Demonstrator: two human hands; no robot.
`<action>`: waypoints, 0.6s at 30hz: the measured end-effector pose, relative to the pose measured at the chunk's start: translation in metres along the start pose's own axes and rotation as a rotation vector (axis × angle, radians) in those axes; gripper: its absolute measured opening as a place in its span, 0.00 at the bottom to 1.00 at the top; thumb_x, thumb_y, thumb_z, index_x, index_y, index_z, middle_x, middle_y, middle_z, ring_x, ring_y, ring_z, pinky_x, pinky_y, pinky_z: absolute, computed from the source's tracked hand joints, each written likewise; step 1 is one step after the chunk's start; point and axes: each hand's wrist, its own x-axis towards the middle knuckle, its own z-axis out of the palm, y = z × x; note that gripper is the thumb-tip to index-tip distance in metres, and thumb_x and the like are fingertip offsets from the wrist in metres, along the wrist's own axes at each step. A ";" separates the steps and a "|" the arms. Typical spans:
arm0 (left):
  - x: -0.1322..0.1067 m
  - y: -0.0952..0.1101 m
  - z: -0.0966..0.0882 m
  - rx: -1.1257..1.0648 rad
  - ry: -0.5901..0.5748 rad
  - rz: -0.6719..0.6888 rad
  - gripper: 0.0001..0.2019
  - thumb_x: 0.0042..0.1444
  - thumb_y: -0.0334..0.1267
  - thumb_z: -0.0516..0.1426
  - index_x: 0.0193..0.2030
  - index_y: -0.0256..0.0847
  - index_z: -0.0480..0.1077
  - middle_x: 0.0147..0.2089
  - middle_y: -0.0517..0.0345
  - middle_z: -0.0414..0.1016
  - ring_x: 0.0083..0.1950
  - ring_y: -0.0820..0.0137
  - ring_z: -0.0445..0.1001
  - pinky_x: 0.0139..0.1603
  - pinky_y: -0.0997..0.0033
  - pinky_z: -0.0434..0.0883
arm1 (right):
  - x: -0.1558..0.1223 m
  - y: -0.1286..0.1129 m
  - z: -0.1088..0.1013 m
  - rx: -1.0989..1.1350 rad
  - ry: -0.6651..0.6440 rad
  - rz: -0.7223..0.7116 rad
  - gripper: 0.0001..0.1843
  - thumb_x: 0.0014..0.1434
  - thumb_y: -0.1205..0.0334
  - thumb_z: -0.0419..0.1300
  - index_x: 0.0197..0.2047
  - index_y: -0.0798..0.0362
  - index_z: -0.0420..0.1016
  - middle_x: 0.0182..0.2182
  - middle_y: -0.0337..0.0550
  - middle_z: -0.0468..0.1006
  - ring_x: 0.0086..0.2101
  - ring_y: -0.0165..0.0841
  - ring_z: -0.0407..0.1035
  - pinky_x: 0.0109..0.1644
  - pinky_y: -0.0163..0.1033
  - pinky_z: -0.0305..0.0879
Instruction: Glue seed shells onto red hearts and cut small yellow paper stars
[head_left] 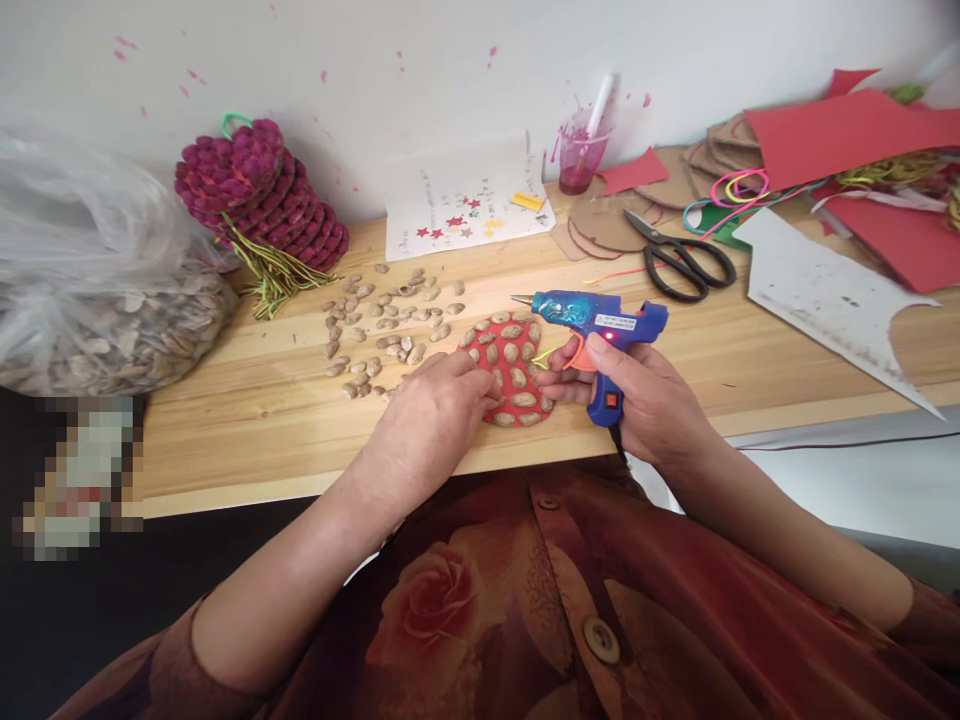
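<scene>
My right hand (660,400) is closed around the handle of a blue hot glue gun (577,312) with an orange trigger. Its nozzle points left, above the far edge of a red disc (517,405). Rows of peanuts (523,399) in their shells cover the disc, and a yellow-green cord loop (543,358) shows at its right edge. Over the disc's left side lies my left hand (439,405), fingers bent and pressed together at a peanut (496,379) there. The hand hides part of the disc, and its fingertips are only partly visible.
Loose peanuts (388,323) lie left of the disc. Further left are a clear bag of peanuts (112,330) and a purple tasselled craft (262,190). Behind stand a paper sheet (457,195) and a stained cup (581,160). Black scissors (679,260), cardboard (611,222) and red paper (847,130) lie right.
</scene>
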 end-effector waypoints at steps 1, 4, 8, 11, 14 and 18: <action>0.000 0.000 -0.001 -0.012 0.003 -0.009 0.06 0.61 0.32 0.57 0.36 0.39 0.77 0.35 0.54 0.75 0.38 0.65 0.73 0.40 0.65 0.70 | 0.000 0.000 0.000 -0.003 0.005 0.000 0.16 0.54 0.48 0.69 0.33 0.51 0.74 0.36 0.43 0.79 0.38 0.39 0.78 0.44 0.45 0.79; -0.002 -0.003 -0.008 -0.062 0.045 -0.042 0.05 0.61 0.32 0.58 0.38 0.40 0.77 0.36 0.56 0.76 0.38 0.67 0.74 0.41 0.66 0.70 | 0.000 0.000 0.000 -0.011 0.011 -0.005 0.16 0.55 0.48 0.68 0.33 0.51 0.74 0.36 0.43 0.79 0.38 0.39 0.79 0.44 0.45 0.79; -0.005 -0.010 -0.015 -0.063 0.110 -0.054 0.05 0.61 0.34 0.59 0.37 0.39 0.77 0.35 0.55 0.77 0.37 0.67 0.74 0.41 0.67 0.70 | 0.000 0.000 0.000 -0.002 0.000 -0.010 0.14 0.56 0.49 0.67 0.34 0.52 0.75 0.36 0.42 0.78 0.37 0.37 0.78 0.45 0.45 0.78; -0.007 -0.013 -0.016 -0.049 0.126 -0.039 0.05 0.61 0.35 0.59 0.36 0.38 0.77 0.34 0.55 0.77 0.36 0.67 0.74 0.40 0.67 0.70 | 0.000 0.000 0.000 0.014 -0.008 -0.009 0.13 0.57 0.50 0.67 0.34 0.52 0.75 0.35 0.42 0.78 0.36 0.37 0.78 0.46 0.45 0.78; -0.007 -0.013 -0.015 -0.046 0.119 -0.031 0.07 0.62 0.34 0.58 0.37 0.38 0.77 0.34 0.55 0.77 0.37 0.67 0.74 0.41 0.66 0.70 | 0.000 0.000 0.000 0.007 -0.003 -0.010 0.14 0.57 0.49 0.67 0.34 0.52 0.75 0.35 0.42 0.78 0.36 0.36 0.78 0.45 0.45 0.78; -0.007 -0.010 -0.010 -0.065 0.098 0.020 0.07 0.62 0.31 0.56 0.39 0.40 0.77 0.37 0.55 0.76 0.39 0.67 0.74 0.43 0.66 0.71 | 0.000 0.001 0.000 -0.011 0.008 -0.010 0.15 0.55 0.48 0.68 0.35 0.52 0.76 0.35 0.43 0.79 0.37 0.37 0.78 0.45 0.44 0.78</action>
